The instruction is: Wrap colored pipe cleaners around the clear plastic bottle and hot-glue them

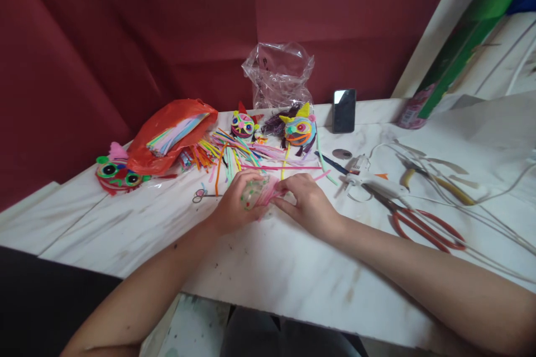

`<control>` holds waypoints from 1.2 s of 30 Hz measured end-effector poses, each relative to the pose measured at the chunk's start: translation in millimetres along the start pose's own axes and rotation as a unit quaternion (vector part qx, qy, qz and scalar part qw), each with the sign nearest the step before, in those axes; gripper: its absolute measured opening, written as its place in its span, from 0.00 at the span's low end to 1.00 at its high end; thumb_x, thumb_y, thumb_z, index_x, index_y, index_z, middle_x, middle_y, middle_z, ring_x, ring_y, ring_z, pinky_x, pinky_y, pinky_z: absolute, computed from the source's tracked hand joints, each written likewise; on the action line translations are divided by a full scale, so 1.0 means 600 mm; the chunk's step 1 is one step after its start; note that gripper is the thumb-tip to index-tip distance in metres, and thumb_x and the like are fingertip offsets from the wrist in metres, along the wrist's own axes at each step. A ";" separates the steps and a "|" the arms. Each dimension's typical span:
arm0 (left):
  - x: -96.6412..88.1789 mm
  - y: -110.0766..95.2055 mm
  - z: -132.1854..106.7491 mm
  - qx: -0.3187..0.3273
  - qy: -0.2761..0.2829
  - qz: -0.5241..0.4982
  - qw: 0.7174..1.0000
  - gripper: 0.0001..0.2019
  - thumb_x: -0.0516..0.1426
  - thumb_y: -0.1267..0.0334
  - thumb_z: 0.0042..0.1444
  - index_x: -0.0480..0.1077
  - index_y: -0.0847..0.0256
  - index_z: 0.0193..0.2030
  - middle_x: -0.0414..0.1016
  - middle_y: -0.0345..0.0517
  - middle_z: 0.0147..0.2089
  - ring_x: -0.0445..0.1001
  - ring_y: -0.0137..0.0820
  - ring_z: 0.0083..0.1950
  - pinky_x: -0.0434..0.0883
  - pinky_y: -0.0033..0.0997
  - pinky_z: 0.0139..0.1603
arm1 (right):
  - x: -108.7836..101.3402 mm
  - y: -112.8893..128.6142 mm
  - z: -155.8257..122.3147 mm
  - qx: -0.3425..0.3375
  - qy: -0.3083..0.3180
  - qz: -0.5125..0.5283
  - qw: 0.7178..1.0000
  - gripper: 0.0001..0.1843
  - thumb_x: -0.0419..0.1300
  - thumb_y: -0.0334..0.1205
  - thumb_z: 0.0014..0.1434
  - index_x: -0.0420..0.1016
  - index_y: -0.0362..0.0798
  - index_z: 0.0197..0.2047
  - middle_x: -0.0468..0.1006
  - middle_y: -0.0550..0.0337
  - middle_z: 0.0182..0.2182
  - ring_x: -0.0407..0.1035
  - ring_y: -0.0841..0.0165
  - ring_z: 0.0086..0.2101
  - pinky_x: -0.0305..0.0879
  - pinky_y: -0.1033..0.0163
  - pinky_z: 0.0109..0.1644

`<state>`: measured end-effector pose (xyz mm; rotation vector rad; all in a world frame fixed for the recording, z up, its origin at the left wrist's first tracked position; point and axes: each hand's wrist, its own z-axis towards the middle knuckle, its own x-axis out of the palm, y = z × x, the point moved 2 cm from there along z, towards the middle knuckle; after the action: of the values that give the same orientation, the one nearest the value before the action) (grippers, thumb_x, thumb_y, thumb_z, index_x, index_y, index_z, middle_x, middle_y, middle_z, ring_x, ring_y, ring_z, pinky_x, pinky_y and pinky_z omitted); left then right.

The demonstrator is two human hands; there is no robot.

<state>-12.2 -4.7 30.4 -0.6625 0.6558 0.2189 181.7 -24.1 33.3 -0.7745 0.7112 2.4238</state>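
Between my hands is a clear, rounded plastic piece with green and red dots (250, 194). Pink fuzzy pipe cleaner (268, 192) covers its right side. My left hand (232, 206) is curled round the dotted piece from the left. On the right, the thumb and fingers of my right hand (307, 201) pinch at the pink pipe cleaner. Just beyond my hands lies a loose pile of many-coloured pipe cleaners (238, 150). Small scissors (201, 196) lie left of my left hand, partly covered by it.
Finished-looking animal heads, one red and green (119, 175), one pink (243, 124), one blue and yellow (299, 129), sit around a red bag (171, 134). Rightward are a phone (344, 111), a white glue gun (381, 185), red-handled scissors (427, 228), pliers (444, 185) and trailing cables.
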 end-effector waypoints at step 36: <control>0.000 0.014 -0.007 -0.075 0.018 -0.068 0.995 0.34 0.66 0.53 0.47 0.59 0.56 0.59 0.64 0.53 0.58 0.65 0.46 0.61 0.64 0.50 0.62 | 0.004 -0.006 -0.005 0.028 -0.003 0.055 0.998 0.02 0.62 0.34 0.59 0.71 0.47 0.34 0.77 0.56 0.29 0.71 0.65 0.32 0.66 0.59 0.40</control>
<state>-17.6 -0.9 24.1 -0.8536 0.6306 0.1299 183.3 -22.6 28.6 -0.7222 0.8368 2.4913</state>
